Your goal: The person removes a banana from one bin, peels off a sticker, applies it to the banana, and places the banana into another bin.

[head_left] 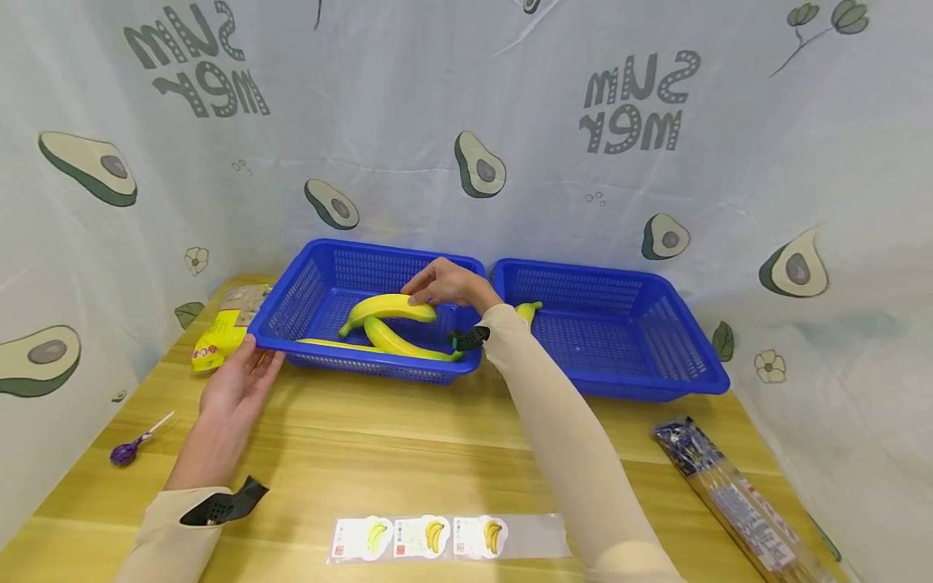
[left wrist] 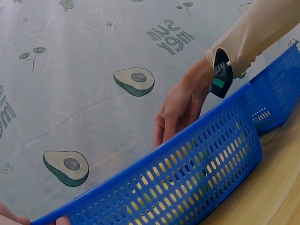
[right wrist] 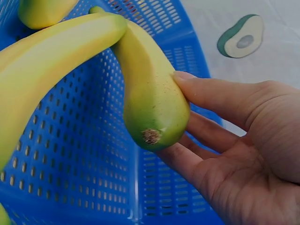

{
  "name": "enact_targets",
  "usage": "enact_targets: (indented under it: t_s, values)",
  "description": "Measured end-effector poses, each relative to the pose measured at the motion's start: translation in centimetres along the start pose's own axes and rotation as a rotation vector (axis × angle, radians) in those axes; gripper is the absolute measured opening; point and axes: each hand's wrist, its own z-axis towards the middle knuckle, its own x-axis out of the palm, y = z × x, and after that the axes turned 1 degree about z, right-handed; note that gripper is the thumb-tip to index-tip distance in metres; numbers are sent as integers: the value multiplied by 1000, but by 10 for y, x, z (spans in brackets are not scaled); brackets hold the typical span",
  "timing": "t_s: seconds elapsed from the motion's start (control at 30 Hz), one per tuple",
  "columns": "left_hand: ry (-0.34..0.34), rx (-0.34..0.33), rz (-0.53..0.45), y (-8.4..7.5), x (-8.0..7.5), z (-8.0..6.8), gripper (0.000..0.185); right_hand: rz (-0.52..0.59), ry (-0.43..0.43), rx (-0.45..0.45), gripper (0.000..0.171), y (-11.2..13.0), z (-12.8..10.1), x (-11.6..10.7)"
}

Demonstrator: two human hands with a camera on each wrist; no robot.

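Note:
Three yellow bananas lie in the left blue basket [head_left: 291, 304]. My right hand [head_left: 421, 290] reaches in from the right and pinches the end of the top banana [head_left: 386, 307]. In the right wrist view the right hand [right wrist: 187, 117] has its thumb on top of the banana [right wrist: 150, 93] and its fingers beneath. My left hand [head_left: 251, 358] rests with straight fingers against the basket's front left corner. The left wrist view shows the basket's wall [left wrist: 187, 173] with the right hand [left wrist: 180, 108] behind it. Another banana [head_left: 528, 310] lies in the right blue basket [head_left: 656, 356], partly hidden by my arm.
A yellow snack packet [head_left: 219, 334] lies left of the baskets, with a purple lollipop [head_left: 127, 450] nearer the front left. At the front edge lies a strip of banana stickers [head_left: 437, 537]. A long packet [head_left: 736, 498] lies at the right. An avocado-print curtain encloses the table.

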Motion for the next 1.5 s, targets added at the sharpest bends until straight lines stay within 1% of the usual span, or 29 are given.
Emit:
enact_targets:
  t_s: [0.23, 0.37, 0.43, 0.7, 0.87, 1.03, 1.17, 1.37, 1.5]
  values:
    - [-16, 24, 9, -2, -1, 0, 35, 25, -40, -29, 29, 4, -9, -10]
    - [13, 17, -2, -3, -4, 0, 34, 21, -43, -43, 31, 6, -18, -17]
    - [15, 16, -7, -3, -6, 0, 33, 21, -43, -50, 32, 6, -24, -20]
    - [10, 22, -44, -8, -13, -2, 32, 69, -56, -85, 34, -3, -45, -35]
    - [1, 32, -14, -11, -14, -2, 31, 41, -76, -111, 33, -8, -57, -42]
    - [-19, 46, 16, -11, -14, -2, 31, 12, -73, -140, 31, -10, -71, -44]
    - [-27, 56, 21, -12, -14, -2, 30, 21, -65, -172, 30, -11, -81, -45]
    - [-10, 50, 14, -13, -17, -1, 29, 42, -65, -182, 29, -11, -94, -42]
    - [0, 47, 5, -14, -18, -1, 28, 91, -75, -183, 28, -13, -101, -40]
